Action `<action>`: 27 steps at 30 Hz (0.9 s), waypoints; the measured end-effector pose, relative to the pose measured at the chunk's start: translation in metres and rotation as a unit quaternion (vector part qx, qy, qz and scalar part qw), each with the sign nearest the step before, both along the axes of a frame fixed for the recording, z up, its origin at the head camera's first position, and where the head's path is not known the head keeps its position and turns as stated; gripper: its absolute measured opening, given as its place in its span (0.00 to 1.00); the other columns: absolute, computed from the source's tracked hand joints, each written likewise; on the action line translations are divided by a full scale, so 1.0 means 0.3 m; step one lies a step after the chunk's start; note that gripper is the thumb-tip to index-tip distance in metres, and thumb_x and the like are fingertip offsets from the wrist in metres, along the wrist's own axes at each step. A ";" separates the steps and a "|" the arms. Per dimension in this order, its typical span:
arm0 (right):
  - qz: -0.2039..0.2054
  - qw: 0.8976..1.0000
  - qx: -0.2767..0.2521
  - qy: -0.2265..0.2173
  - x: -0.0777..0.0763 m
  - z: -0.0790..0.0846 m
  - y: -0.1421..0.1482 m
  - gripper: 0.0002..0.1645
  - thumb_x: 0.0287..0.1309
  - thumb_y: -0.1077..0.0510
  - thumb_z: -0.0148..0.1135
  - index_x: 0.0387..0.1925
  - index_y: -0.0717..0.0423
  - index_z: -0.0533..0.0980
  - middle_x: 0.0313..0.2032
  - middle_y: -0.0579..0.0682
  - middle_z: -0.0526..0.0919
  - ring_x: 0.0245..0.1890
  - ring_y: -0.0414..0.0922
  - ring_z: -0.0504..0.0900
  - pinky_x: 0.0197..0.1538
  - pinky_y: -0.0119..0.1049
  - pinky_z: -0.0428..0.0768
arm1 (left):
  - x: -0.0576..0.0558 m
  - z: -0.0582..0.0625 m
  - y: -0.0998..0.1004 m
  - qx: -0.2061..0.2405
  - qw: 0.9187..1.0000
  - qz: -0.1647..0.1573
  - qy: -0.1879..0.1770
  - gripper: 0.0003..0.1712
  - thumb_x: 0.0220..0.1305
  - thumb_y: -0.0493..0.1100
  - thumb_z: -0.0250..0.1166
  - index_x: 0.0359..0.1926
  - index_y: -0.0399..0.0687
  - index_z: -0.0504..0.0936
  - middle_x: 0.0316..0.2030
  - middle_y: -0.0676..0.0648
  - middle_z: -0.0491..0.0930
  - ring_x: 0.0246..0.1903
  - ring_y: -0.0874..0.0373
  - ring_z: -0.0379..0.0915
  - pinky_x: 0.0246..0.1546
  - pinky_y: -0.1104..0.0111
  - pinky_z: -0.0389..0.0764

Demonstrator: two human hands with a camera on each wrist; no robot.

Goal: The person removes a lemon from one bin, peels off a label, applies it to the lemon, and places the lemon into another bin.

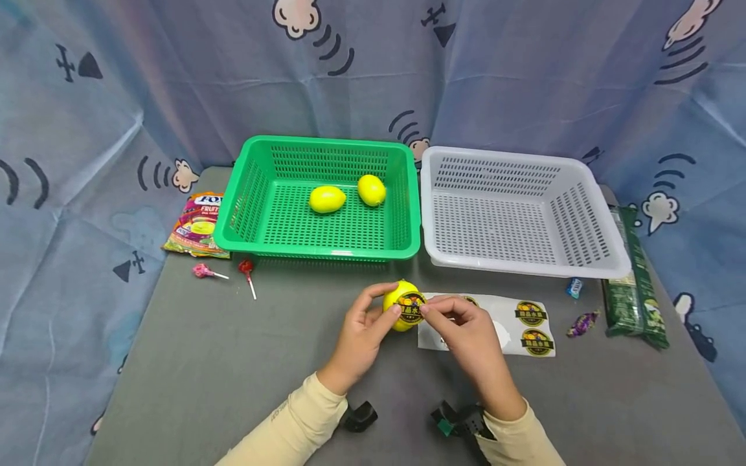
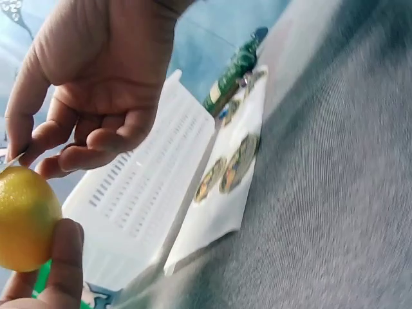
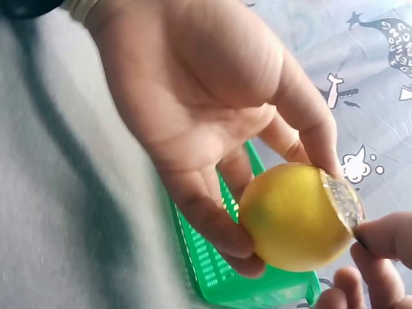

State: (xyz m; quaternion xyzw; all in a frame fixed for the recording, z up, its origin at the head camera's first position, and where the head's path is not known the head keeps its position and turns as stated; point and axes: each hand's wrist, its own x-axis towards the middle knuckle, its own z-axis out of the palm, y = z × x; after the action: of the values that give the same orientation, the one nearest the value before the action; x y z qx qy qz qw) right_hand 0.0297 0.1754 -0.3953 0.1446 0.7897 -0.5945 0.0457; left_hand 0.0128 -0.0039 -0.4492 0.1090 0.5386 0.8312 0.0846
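Cream sleeves (image 1: 300, 414) are seen nearest the camera. One lemon (image 1: 397, 296) is gripped by the left hand (image 1: 362, 336) over the desk (image 1: 204, 375), in front of the green basket (image 1: 317, 250), its round label (image 1: 410, 307) pinched at the edge by the right hand (image 1: 471, 333). Two other lemons (image 1: 327, 199) are contained in the basket; sticker sheet (image 1: 506, 308) partly covered by right hand.

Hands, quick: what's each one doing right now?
Left hand: closed, holding the yellow lemon.
Right hand: closed, pinching the edge of the round sticker.
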 end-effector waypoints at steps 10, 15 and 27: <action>0.077 0.962 -0.263 -0.008 0.003 -0.024 -0.012 0.13 0.75 0.63 0.62 0.29 0.51 0.75 0.39 0.45 0.78 0.38 0.43 0.75 0.44 0.38 0.75 | 0.017 0.028 -0.035 0.140 0.976 -0.114 -0.117 0.18 0.82 0.38 0.52 0.64 0.61 0.75 0.64 0.47 0.72 0.53 0.55 0.78 0.51 0.62 0.82; 0.143 0.939 -0.314 -0.008 -0.004 -0.045 -0.011 0.06 0.78 0.61 0.58 0.39 0.49 0.72 0.43 0.45 0.77 0.41 0.42 0.76 0.47 0.36 0.76 | 0.031 0.049 -0.056 0.188 0.957 -0.139 -0.172 0.18 0.81 0.39 0.50 0.63 0.64 0.74 0.63 0.46 0.73 0.52 0.53 0.79 0.52 0.59 0.82; 0.106 0.921 0.086 0.364 -0.039 -0.041 -0.054 0.14 0.71 0.68 0.64 0.54 0.65 0.85 0.56 0.58 0.84 0.60 0.49 0.79 0.65 0.35 0.73 | 0.034 0.083 -0.067 0.055 0.986 0.027 -0.153 0.26 0.77 0.34 0.62 0.72 0.46 0.72 0.67 0.41 0.66 0.57 0.48 0.77 0.53 0.62 0.80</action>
State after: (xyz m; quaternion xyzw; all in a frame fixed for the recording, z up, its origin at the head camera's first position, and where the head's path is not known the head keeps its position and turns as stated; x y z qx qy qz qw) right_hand 0.0181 0.1591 -0.4077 -0.1635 0.8105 -0.5277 -0.1949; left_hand 0.0228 -0.0238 -0.4244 -0.0299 0.4754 0.8684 0.1374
